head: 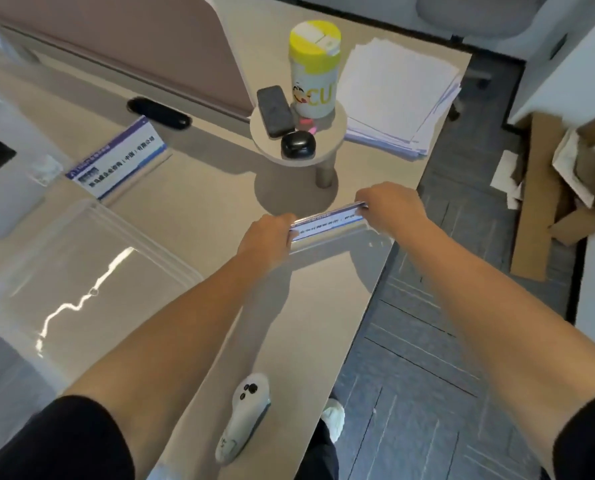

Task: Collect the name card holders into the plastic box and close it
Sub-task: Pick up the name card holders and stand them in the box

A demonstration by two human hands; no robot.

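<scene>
You had one name card holder [327, 223] pinched at both ends, your left hand [266, 237] and right hand [388, 206] each with a clenched grip on it, just beside the right edge of the worktop [202, 202]. Its clear plastic looked slick, so a slack grip at either end could have tipped it off onto the floor. A second holder [119, 157] stood well apart to the left, near what seemed the plastic box [8, 188], with the clear lid [91, 271] lying flat

There are 2 name card holders [116, 157] [327, 224], 1 phone [274, 110] and 1 controller [242, 419].
</scene>
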